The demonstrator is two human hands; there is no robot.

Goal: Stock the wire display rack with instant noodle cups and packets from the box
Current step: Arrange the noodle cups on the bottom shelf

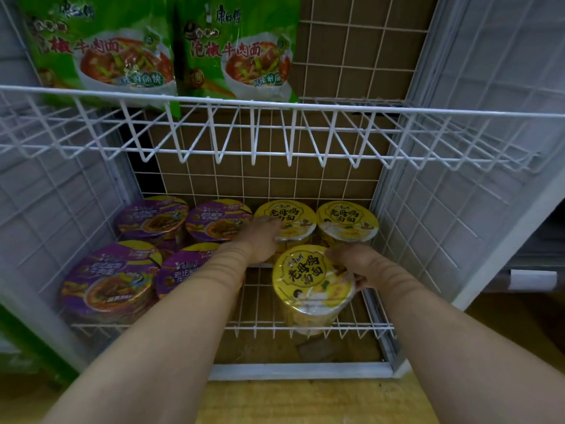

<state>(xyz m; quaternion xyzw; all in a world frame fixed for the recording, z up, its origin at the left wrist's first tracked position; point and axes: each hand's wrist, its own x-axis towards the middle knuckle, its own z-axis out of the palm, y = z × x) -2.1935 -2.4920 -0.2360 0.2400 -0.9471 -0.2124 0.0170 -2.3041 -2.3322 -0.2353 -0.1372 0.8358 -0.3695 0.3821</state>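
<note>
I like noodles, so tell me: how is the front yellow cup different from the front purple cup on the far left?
The front yellow cup has a yellow lid; the front purple cup has a purple lid. The right hand grips the yellow cup's rim; no hand touches the purple one. The yellow cup tilts; the purple one looks closer to flat. Both are round, sealed noodle cups on the bottom wire shelf.

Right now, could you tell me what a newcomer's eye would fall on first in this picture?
Probably the two bare forearms reaching into the lower shelf of the white wire rack, where the right hand grips a front yellow noodle cup and the left hand touches a rear yellow cup. Four purple cups fill the shelf's left side. Above, two green noodle packets stand on the upper shelf.
</note>
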